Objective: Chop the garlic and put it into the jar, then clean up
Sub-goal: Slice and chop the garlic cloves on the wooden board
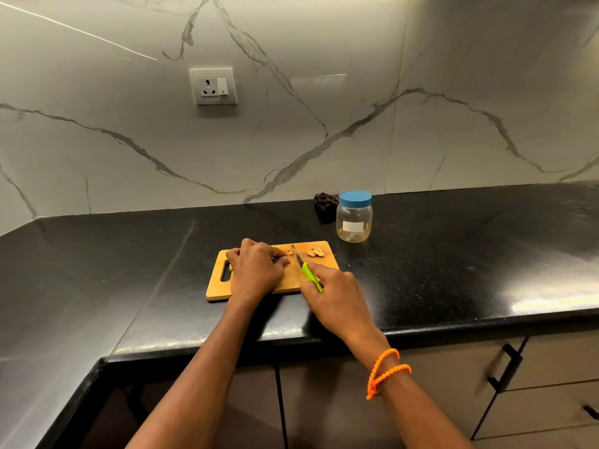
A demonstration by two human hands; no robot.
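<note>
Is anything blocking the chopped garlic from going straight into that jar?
Yes: the blue lid is on the jar, closing its mouth. The counter between the cutting board and jar looks bare.

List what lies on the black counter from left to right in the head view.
Wooden cutting board's handle slot → left hand → green-handled knife → cut garlic pieces → clear plastic jar with blue lid.
</note>
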